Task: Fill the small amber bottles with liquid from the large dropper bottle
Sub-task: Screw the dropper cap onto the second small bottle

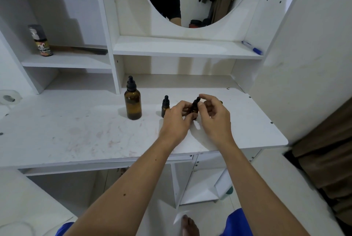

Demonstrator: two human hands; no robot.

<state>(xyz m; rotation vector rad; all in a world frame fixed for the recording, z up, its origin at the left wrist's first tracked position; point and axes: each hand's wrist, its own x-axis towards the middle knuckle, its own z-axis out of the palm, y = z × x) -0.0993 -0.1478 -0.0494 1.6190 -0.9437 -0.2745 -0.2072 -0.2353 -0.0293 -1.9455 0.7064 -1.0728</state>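
Small amber bottle (195, 107), black dropper cap, upright, body gripped by left hand (176, 119), right hand (213, 114) fingers pinching cap

White desk top (76, 136) — large dropper bottle (132, 102) and small amber bottle (165, 106) standing upright.

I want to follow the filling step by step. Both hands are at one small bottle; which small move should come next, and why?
Probably unscrew its dropper cap. The left hand holds the small amber bottle, the right hand pinches its black top, and the cap is still on. The large dropper bottle stands untouched.
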